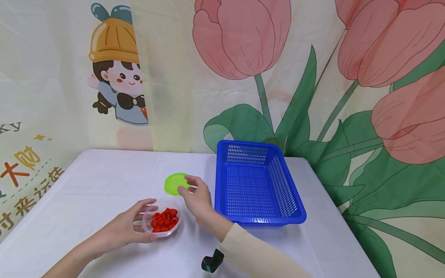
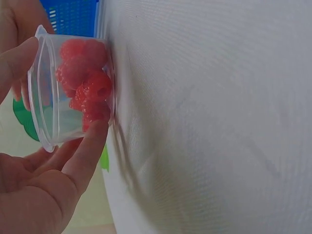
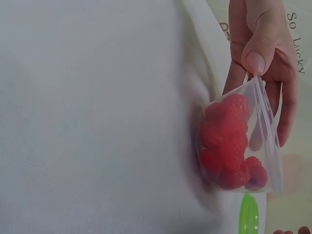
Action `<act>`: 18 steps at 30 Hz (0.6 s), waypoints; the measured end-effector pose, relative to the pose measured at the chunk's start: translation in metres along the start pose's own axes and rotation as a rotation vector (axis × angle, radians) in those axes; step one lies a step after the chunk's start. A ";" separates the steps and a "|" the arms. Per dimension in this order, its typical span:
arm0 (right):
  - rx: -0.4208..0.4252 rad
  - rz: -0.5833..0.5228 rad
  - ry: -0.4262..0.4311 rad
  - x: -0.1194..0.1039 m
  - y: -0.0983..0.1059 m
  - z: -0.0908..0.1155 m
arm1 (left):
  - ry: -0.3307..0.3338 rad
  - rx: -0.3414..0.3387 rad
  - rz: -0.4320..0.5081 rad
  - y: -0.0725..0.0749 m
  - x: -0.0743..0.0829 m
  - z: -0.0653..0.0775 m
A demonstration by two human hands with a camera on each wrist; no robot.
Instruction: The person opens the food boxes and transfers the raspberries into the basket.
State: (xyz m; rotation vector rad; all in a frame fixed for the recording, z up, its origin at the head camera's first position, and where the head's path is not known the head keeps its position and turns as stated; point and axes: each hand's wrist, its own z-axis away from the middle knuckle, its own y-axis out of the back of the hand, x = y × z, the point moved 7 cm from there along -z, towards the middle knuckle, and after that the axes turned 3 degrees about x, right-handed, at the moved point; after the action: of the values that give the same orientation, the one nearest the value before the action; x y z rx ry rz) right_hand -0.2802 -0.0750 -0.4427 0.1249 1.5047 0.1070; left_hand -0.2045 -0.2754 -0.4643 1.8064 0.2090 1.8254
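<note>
Left hand (image 1: 133, 223) grips tub (image 2: 63, 122) of raspberries (image 1: 165, 220); right hand (image 1: 198, 197) loose-fingered near green lid (image 1: 174, 184)

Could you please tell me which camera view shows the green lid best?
The head view: it shows the green lid from above, nearly whole, with only the right hand overlapping its right edge. The right wrist view shows it at a slant, cut off at the bottom edge; the left wrist view shows just a sliver.

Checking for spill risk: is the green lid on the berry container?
No, the green lid lies on the table, apart from the open container.
</note>
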 end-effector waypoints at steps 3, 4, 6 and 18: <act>-0.043 0.040 0.046 -0.004 0.002 0.002 | -0.010 0.006 -0.006 0.001 0.000 0.001; -0.058 0.053 0.059 -0.006 0.003 0.003 | -0.010 0.005 -0.001 0.001 0.000 0.001; -0.094 0.080 0.097 -0.010 0.004 0.005 | -0.008 0.000 0.017 0.001 -0.001 0.002; -0.389 0.392 0.391 -0.030 0.001 0.018 | -0.003 -0.030 0.068 -0.001 -0.003 0.002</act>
State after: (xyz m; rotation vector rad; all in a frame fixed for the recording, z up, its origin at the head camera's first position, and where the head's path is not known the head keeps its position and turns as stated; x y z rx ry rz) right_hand -0.2647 -0.0788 -0.4114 0.0865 1.8017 0.7706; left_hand -0.2025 -0.2767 -0.4669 1.8156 0.1195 1.8623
